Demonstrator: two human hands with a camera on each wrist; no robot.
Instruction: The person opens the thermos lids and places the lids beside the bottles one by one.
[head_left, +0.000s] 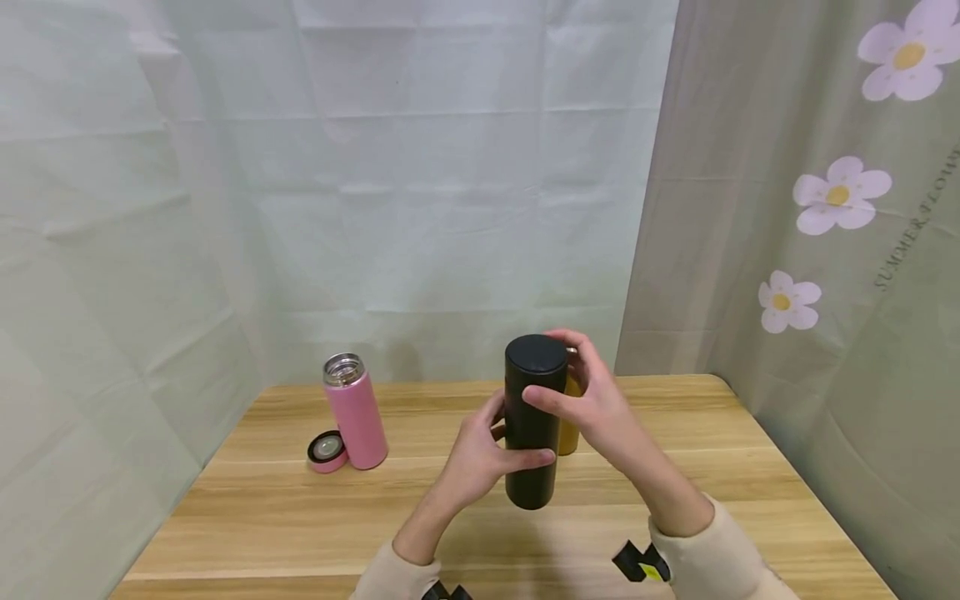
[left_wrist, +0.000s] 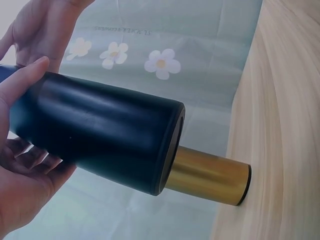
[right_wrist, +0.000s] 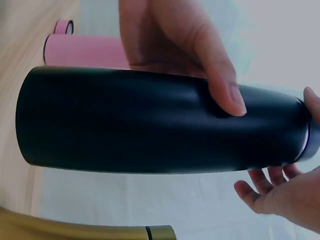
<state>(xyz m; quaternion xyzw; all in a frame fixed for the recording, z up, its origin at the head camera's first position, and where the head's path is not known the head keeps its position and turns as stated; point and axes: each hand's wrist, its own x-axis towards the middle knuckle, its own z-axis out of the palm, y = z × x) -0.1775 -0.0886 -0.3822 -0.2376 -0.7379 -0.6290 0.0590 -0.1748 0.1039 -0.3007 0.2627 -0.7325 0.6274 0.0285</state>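
The black bottle (head_left: 531,428), lower centre of the frame, hangs near-upright above the wooden table (head_left: 247,525); the left hand (head_left: 476,454) grips its lower body, fingers curled round; the right hand (head_left: 592,398) clasps higher, nearer the cap (head_left: 536,354); behind, a gold bottle (head_left: 569,440); lower left, an uncapped pink bottle (head_left: 360,421) beside its lid (head_left: 327,450).

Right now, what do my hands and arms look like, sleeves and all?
Your left hand and right hand are bare. Both sleeves are cream. A black angular piece shows beside each; the right one has a yellow-green patch.
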